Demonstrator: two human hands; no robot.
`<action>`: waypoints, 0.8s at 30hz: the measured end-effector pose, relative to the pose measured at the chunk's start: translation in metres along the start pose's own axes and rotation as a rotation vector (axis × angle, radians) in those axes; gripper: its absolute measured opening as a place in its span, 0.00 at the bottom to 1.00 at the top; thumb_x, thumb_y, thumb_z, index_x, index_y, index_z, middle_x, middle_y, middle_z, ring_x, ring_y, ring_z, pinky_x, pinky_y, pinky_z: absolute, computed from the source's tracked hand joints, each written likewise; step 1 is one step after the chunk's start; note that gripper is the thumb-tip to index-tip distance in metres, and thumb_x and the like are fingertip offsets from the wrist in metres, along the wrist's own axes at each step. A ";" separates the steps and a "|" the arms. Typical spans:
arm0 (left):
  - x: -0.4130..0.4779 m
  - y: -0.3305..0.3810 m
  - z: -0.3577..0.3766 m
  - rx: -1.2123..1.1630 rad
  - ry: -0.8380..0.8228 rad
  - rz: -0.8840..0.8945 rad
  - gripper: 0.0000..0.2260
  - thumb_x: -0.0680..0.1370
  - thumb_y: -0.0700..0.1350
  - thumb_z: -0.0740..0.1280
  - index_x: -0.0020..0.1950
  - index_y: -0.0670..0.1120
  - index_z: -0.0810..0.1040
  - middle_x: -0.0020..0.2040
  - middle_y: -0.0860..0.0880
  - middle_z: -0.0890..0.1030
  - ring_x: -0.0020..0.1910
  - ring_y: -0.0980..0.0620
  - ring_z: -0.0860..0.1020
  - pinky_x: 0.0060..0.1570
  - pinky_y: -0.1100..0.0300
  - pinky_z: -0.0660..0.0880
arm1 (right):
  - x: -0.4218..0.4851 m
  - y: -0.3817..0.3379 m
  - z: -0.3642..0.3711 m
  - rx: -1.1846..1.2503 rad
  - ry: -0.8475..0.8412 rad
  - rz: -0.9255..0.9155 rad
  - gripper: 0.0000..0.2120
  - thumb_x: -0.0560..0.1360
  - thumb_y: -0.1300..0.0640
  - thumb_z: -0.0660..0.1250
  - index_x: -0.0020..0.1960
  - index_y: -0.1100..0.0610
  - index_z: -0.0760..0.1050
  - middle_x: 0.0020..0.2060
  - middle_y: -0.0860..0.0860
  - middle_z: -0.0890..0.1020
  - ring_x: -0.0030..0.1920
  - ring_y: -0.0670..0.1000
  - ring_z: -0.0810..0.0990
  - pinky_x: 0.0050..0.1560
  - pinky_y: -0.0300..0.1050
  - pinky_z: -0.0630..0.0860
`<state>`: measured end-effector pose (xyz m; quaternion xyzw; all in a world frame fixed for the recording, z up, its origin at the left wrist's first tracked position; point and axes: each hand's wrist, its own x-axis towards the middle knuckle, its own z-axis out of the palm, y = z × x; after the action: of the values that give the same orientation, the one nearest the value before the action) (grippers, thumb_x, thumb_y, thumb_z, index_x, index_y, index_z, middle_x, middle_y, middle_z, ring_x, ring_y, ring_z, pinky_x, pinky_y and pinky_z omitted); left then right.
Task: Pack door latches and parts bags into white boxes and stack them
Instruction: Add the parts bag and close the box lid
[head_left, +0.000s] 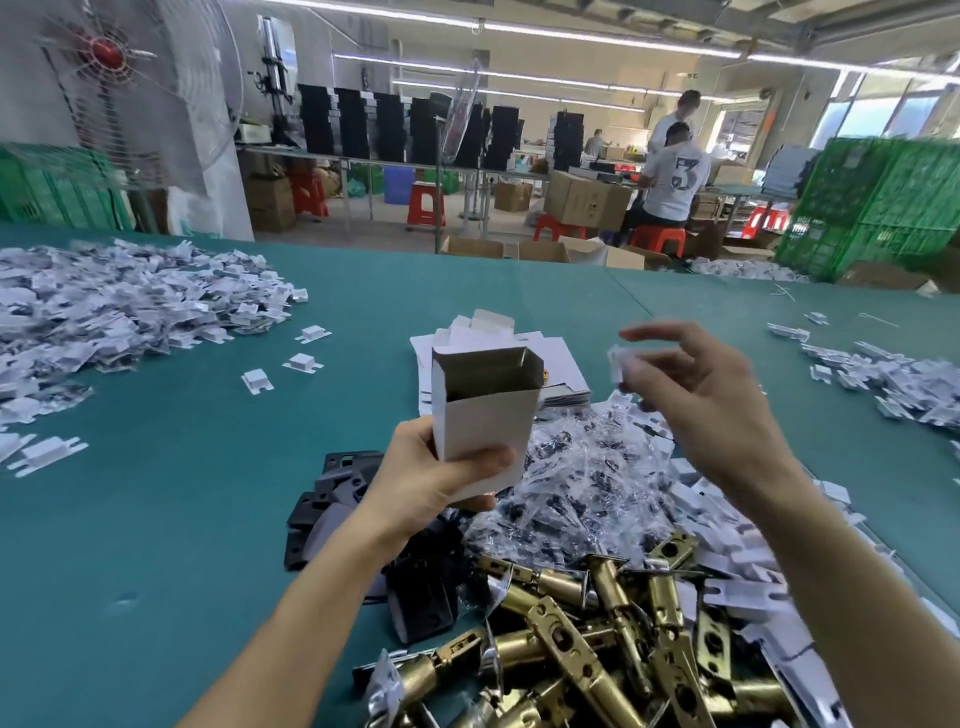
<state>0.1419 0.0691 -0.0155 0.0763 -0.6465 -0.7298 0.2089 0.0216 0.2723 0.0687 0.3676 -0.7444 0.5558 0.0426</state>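
Note:
My left hand grips a white box upright above the green table, its top flaps open and its inside empty. To the right of the box, my right hand pinches a small white folded card insert in the air, level with the box's mouth. Brass door latches lie heaped at the near edge. Clear parts bags with dark screws are piled just beyond them. Black plates lie under my left wrist.
Flat white box blanks are stacked behind the box. Big heaps of white inserts cover the table's left and right. Loose inserts dot the green table. Green crates, a fan and seated workers stand beyond.

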 end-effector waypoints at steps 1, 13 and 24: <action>-0.001 0.000 0.001 0.012 0.003 0.010 0.17 0.66 0.42 0.79 0.53 0.41 0.84 0.49 0.44 0.86 0.48 0.45 0.85 0.38 0.49 0.83 | -0.006 -0.017 0.007 0.082 -0.065 -0.079 0.09 0.77 0.53 0.70 0.55 0.42 0.78 0.43 0.48 0.85 0.43 0.46 0.84 0.42 0.37 0.78; -0.002 0.002 0.015 0.140 0.044 0.013 0.11 0.71 0.42 0.79 0.52 0.43 0.84 0.46 0.44 0.85 0.46 0.46 0.85 0.37 0.51 0.83 | -0.018 -0.040 0.056 -0.557 -0.078 -0.352 0.11 0.82 0.50 0.58 0.57 0.51 0.77 0.44 0.49 0.83 0.43 0.53 0.75 0.41 0.53 0.74; 0.002 -0.004 0.014 0.206 0.102 0.003 0.08 0.70 0.45 0.81 0.45 0.50 0.85 0.42 0.52 0.85 0.43 0.52 0.85 0.36 0.52 0.84 | -0.014 -0.038 0.059 -0.579 -0.123 -0.265 0.13 0.77 0.46 0.67 0.57 0.51 0.81 0.50 0.48 0.78 0.49 0.48 0.74 0.47 0.42 0.71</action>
<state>0.1341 0.0817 -0.0170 0.1336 -0.7065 -0.6545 0.2338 0.0749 0.2240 0.0703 0.4667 -0.8184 0.2875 0.1723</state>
